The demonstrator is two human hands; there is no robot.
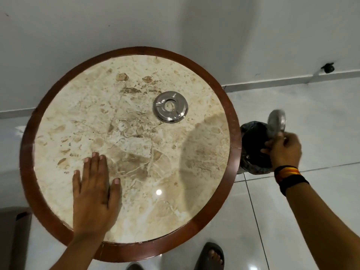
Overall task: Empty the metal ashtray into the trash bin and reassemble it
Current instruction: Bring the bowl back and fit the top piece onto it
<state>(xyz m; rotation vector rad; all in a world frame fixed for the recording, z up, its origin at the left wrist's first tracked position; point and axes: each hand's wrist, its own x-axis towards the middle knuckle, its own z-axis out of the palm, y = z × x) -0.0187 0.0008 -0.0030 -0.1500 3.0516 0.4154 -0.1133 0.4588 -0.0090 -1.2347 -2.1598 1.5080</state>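
Ashtray bowl (pixel 276 123) motion-blurred; trash bin (pixel 253 147) half hidden behind table rim (pixel 234 133) and right hand (pixel 284 151).

Round table (pixel 224 88) with beige marble top and brown wooden rim fills frame centre. Shiny round metal ashtray lid (pixel 170 108) with centre hole lies flat, upper right of top. Left hand (pixel 93 190) rests palm-down, fingers spread, at lower left.

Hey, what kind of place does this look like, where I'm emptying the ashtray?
Probably an indoor room, perhaps a hotel or lounge, though that is a guess. Signs: a round marble-topped table with a wooden rim, glossy white floor tiles, a plain white wall, and a bag-lined trash bin beside the table.
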